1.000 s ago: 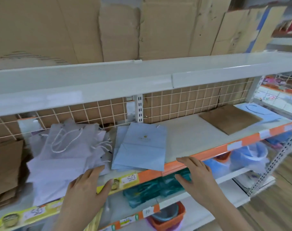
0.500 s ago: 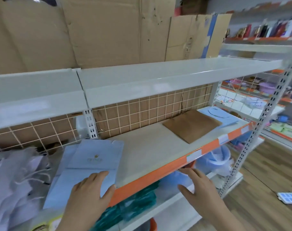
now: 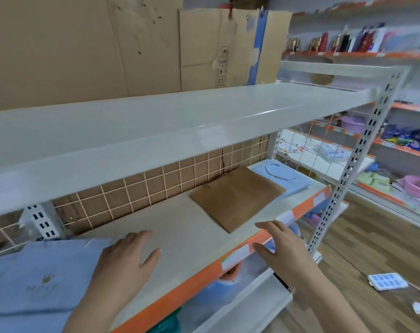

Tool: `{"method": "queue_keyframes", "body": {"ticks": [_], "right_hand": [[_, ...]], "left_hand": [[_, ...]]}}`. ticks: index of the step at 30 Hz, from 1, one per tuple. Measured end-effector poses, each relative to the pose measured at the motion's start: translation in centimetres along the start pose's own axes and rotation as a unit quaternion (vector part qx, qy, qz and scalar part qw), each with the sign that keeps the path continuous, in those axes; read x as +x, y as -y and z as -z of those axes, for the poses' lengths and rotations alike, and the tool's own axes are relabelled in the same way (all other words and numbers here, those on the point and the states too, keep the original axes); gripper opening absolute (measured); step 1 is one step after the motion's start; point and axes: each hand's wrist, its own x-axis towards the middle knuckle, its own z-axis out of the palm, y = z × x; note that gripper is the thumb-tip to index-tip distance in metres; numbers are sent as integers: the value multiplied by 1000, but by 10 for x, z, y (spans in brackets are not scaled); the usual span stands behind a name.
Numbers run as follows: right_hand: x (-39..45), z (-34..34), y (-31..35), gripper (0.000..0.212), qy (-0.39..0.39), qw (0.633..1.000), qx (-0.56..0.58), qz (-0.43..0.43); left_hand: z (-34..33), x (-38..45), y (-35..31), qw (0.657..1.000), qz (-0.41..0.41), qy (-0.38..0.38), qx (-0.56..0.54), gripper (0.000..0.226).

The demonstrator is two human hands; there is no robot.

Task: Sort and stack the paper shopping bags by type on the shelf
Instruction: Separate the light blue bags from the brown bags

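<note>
Two blue bags (image 3: 38,280) (image 3: 283,175), one brown bag (image 3: 237,197)

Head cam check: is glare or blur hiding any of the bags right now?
Head view: soft glare on the upper shelf only; the brown bag reads cleanly; the blue bag under the left hand is slightly motion-blurred, its logo illegible; wide-angle bending at the edges.

Bright, even indoor light with soft, faint shadows. Glare streaks the upper shelf (image 3: 204,121). Motion blur softens everything, worst right of that shelf; wide-angle distortion bends its edges.
</note>
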Motion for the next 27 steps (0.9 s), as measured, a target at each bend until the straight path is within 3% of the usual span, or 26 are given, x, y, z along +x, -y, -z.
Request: {"method": "queue_keyframes", "body": {"ticks": [8, 16, 20, 24, 27], "right_hand": [[65, 15, -68, 43, 33, 999, 3, 25], [146, 44, -174, 43, 54, 995, -15, 88], [184, 49, -214, 46, 72, 987, -74, 122], [220, 50, -246, 49, 97, 977, -134, 136], [242, 47, -265, 50, 111, 975, -141, 133]], "left_hand": [[-44, 44, -64, 999, 32, 29, 11, 47], [-94, 93, -169, 995, 95, 30, 21, 48], [-115, 112, -201, 989, 142, 32, 20, 54], [-140, 127, -217, 974, 204, 82, 48, 66], [-157, 142, -223, 953, 283, 105, 31, 72]]}}
